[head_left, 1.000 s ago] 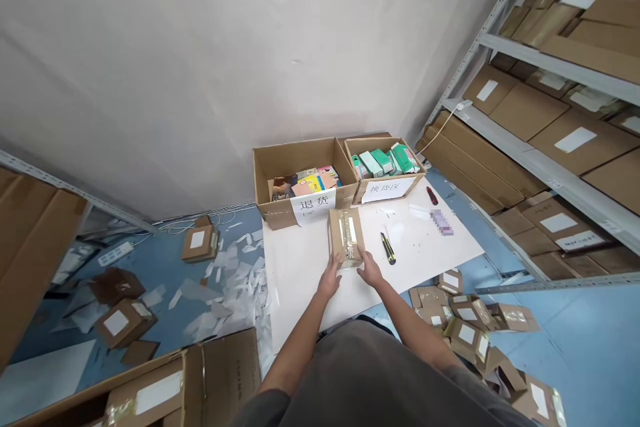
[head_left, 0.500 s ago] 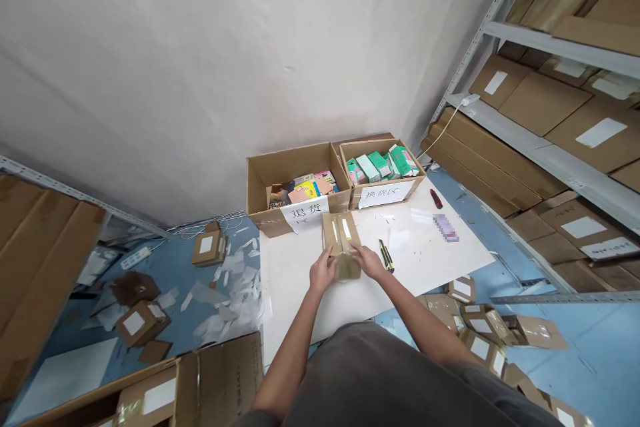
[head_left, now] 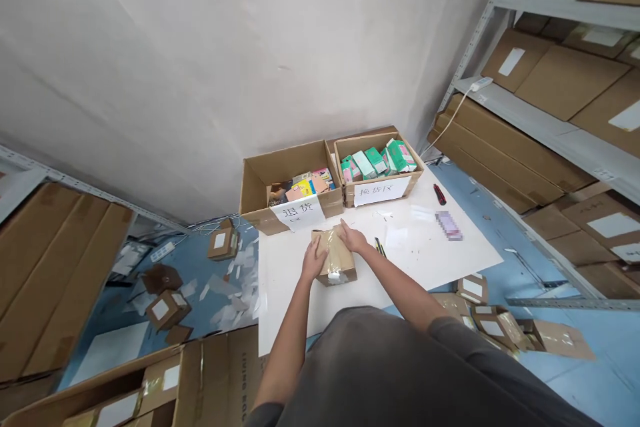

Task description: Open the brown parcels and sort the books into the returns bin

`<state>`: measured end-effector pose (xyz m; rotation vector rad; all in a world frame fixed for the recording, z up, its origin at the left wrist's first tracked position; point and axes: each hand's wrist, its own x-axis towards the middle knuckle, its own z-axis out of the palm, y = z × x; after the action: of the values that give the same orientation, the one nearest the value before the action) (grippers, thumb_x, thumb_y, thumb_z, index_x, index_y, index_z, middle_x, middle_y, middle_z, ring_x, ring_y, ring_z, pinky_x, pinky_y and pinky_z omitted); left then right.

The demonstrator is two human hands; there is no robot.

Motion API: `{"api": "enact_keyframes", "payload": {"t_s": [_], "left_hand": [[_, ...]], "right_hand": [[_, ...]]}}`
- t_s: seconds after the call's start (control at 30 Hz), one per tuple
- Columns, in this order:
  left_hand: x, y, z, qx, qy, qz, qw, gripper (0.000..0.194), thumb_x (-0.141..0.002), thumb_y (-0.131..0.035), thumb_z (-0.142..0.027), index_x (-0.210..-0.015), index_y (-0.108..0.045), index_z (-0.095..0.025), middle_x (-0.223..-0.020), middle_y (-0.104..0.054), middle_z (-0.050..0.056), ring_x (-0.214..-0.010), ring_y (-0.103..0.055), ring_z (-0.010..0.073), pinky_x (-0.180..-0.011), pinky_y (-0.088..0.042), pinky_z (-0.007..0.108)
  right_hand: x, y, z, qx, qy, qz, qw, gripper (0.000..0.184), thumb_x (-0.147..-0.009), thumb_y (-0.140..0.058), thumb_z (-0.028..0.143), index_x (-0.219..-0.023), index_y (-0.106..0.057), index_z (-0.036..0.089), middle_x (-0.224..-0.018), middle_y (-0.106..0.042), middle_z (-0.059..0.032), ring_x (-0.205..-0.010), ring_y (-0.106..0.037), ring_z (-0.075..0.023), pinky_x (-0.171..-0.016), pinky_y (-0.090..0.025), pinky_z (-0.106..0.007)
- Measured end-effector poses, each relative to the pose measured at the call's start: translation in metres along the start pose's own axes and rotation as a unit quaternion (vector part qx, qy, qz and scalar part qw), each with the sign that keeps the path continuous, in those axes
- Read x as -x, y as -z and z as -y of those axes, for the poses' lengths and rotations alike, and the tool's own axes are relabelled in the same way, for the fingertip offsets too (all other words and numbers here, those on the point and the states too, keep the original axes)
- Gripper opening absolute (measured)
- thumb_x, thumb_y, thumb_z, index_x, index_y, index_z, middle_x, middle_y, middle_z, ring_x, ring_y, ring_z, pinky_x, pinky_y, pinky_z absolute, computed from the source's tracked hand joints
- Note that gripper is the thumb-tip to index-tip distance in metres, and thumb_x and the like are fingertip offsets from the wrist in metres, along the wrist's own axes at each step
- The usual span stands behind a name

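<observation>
A small taped cardboard box (head_left: 336, 255) is on the white table (head_left: 400, 267), with shiny clear tape across its top. My left hand (head_left: 314, 259) grips its left side. My right hand (head_left: 353, 238) holds it at the upper right, fingers over the top edge. Just right of the box lies a yellow-and-black utility knife (head_left: 381, 247), partly hidden by my right forearm. A red-and-black cutter (head_left: 439, 194) rests farther off at the table's right, near a blurred pinkish-purple item (head_left: 449, 225).
Behind the box stand an open carton (head_left: 260, 217) of colourful packages and another carton (head_left: 420, 177) of green boxes, both with paper signs. Shelving (head_left: 550, 123) with cartons rises at right. Paper scraps (head_left: 240, 303) and small boxes (head_left: 223, 240) litter the blue floor. A large carton (head_left: 220, 373) stands at lower left.
The small box has been turned between my hands, so a different taped face shows. My right hand has moved up to its far edge. The view has shifted slightly.
</observation>
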<state>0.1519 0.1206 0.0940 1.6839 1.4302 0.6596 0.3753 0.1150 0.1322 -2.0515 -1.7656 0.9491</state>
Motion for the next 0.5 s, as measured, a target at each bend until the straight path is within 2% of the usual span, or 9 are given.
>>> {"api": "enact_keyframes", "payload": {"t_s": [0.1,0.13,0.2,0.27,0.33,0.4,0.5], "left_hand": [[0.027,0.004,0.006,-0.006,0.012,-0.024,1.0,0.087,-0.084,-0.071,-0.056,-0.16,-0.038,-0.027,-0.165,-0.037,0.012,-0.155,-0.031,0.0337,-0.126,-0.029,0.051],[0.038,0.006,0.01,0.003,-0.006,0.001,1.0,0.092,-0.083,-0.073,-0.056,-0.162,-0.032,-0.03,-0.168,-0.034,0.01,-0.155,-0.031,0.0329,-0.126,-0.029,0.051],[0.058,0.01,0.019,0.02,-0.054,0.077,0.995,0.11,-0.076,-0.081,-0.054,-0.165,-0.02,-0.033,-0.171,-0.027,0.008,-0.157,-0.028,0.0324,-0.126,-0.029,0.05],[0.074,0.012,0.025,0.007,-0.071,0.122,0.99,0.114,-0.071,-0.085,-0.049,-0.165,-0.022,-0.036,-0.17,-0.029,0.006,-0.157,-0.027,0.0329,-0.126,-0.029,0.05],[0.078,0.014,0.023,-0.007,-0.064,0.121,0.991,0.105,-0.075,-0.082,-0.045,-0.163,-0.027,-0.037,-0.168,-0.036,0.004,-0.155,-0.032,0.0311,-0.125,-0.032,0.047],[0.07,0.017,0.012,0.005,-0.042,0.087,0.995,0.095,-0.082,-0.075,-0.045,-0.164,-0.027,-0.037,-0.164,-0.043,0.005,-0.148,-0.044,0.0293,-0.119,-0.041,0.043],[0.037,0.022,-0.009,0.069,-0.005,0.017,0.997,0.094,-0.091,-0.064,-0.049,-0.167,-0.011,-0.034,-0.155,-0.054,0.01,-0.126,-0.064,0.0266,-0.103,-0.054,0.041]], "right_hand": [[0.039,-0.004,-0.018,-0.046,0.05,-0.022,0.997,0.09,-0.096,-0.064,0.045,-0.168,-0.013,0.029,-0.161,-0.044,-0.0152,-0.138,-0.054,-0.0328,-0.111,-0.042,-0.043],[0.053,-0.008,-0.026,-0.062,0.075,-0.006,0.995,0.1,-0.089,-0.072,0.047,-0.168,-0.013,0.03,-0.165,-0.038,-0.0143,-0.145,-0.046,-0.0338,-0.115,-0.038,-0.043],[0.075,-0.017,-0.04,-0.088,0.113,0.072,0.987,0.121,-0.074,-0.087,0.049,-0.168,-0.013,0.03,-0.168,-0.031,-0.0142,-0.153,-0.033,-0.036,-0.12,-0.032,-0.044],[0.089,-0.028,-0.048,-0.109,0.118,0.137,0.977,0.133,-0.066,-0.093,0.048,-0.168,-0.01,0.029,-0.168,-0.031,-0.0165,-0.152,-0.034,-0.0374,-0.118,-0.034,-0.043],[0.091,-0.033,-0.048,-0.12,0.111,0.132,0.978,0.127,-0.071,-0.09,0.044,-0.168,-0.01,0.03,-0.163,-0.04,-0.0164,-0.144,-0.047,-0.0357,-0.113,-0.04,-0.041],[0.084,-0.029,-0.043,-0.115,0.106,0.071,0.985,0.106,-0.083,-0.081,0.044,-0.167,-0.018,0.033,-0.152,-0.054,-0.012,-0.133,-0.057,-0.0322,-0.107,-0.044,-0.038],[0.057,-0.008,-0.03,-0.075,0.06,-0.035,0.995,0.075,-0.101,-0.058,0.05,-0.166,-0.025,0.034,-0.126,-0.072,-0.0074,-0.116,-0.067,-0.0295,-0.098,-0.048,-0.037]]}}
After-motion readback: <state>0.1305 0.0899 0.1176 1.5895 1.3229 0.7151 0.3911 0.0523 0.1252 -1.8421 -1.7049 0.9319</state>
